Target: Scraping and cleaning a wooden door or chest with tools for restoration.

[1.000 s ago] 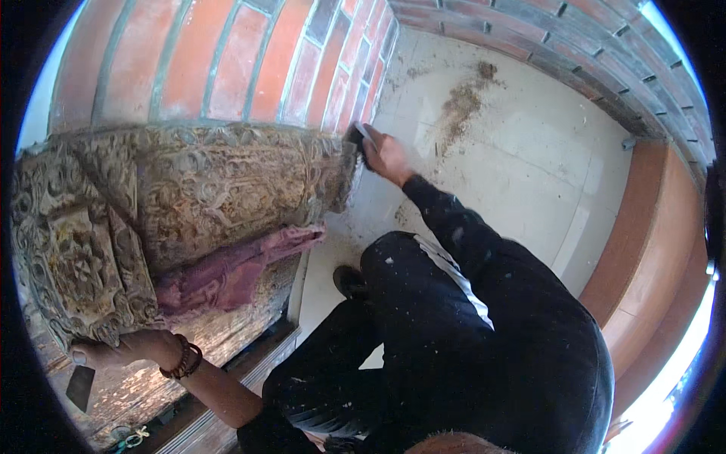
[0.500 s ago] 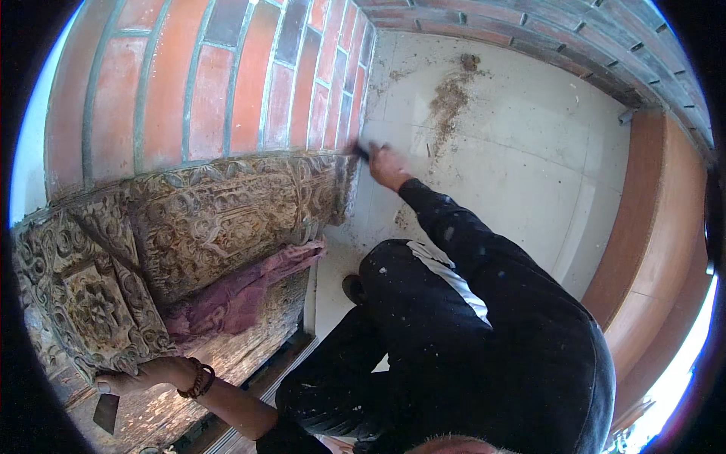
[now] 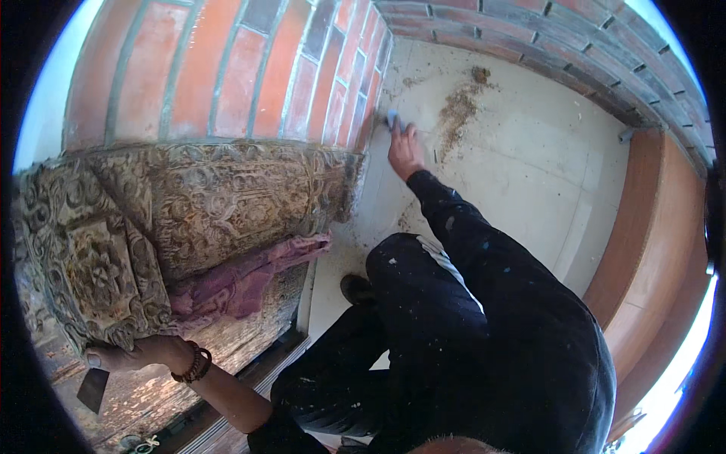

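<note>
At the lower left, my left hand (image 3: 144, 353) is closed, with the dark, flat blade of a scraper (image 3: 93, 390) sticking out below the thumb. The hand presses against the lower edge of a carved wooden panel (image 3: 227, 204), which leans along the brick wall; its fingers are partly hidden by the carving. My right hand (image 3: 407, 155) reaches far forward over the pale tiled floor. It is closed on a small blue-grey tool (image 3: 392, 119), blurred, close to the foot of the brick wall; I cannot make out its kind.
A purple cloth (image 3: 242, 284) lies on the panel's lower part. Brown dirt (image 3: 457, 113) is scattered across the floor tiles (image 3: 529, 166). Brick walls (image 3: 249, 76) rise at left and back. A brown wooden board structure (image 3: 643, 219) stands at right. My bent knee is near the panel's end.
My right hand has moved slightly right with its tool, which has come away from the panel's far end. My left hand stays on the panel's edge. The whole view has shifted a little.
</note>
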`<state>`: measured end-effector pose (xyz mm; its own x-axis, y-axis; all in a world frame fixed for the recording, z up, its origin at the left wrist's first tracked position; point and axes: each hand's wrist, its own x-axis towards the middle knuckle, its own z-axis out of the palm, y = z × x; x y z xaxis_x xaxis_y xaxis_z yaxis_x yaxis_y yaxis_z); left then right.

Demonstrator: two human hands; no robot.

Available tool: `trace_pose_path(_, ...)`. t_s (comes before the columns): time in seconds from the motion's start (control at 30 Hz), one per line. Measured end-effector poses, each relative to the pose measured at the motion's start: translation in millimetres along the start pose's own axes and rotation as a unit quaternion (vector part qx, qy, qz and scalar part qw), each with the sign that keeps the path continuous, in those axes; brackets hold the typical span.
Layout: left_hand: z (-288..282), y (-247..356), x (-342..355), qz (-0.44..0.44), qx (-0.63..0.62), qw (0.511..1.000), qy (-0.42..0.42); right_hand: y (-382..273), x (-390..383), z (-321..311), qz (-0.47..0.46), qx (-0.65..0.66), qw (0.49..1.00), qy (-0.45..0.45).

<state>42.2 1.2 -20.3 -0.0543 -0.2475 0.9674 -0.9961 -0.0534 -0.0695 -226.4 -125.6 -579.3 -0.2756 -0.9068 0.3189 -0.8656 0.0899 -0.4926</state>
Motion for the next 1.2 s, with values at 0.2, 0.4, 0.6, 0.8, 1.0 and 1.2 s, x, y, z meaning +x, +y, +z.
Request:
trace_pose_path(0.2,-11,6,-37,-0.102,-0.155,0.982,-0.041,13,-63,-86,-0.1,0.109,0.889,-0.434)
trace_pose_path(0.4,-103,-13,-144,-0.369,-0.188,0.855,-0.314,33,-84,-147,0.0,0.216,0.932,-0.291)
trace_pose_path(0.6,-23,106,-174,-0.371,-0.363,0.664,-0.537,-79,-45,-286,0.066,0.571,0.816,-0.067)
trace_pose_path(0.8,-19,120,-171,-0.491,-0.381,0.484,-0.616,-177,-98,-362,-0.065,0.594,0.794,-0.112)
trace_pose_path(1.0,-14,109,-187,-0.634,-0.45,0.415,-0.472,-133,-81,-312,0.278,0.791,0.318,-0.443)
trace_pose_path(1.2,-21,120,-184,-0.58,-0.441,0.407,-0.551,-147,-91,-296,0.082,0.75,0.557,-0.346)
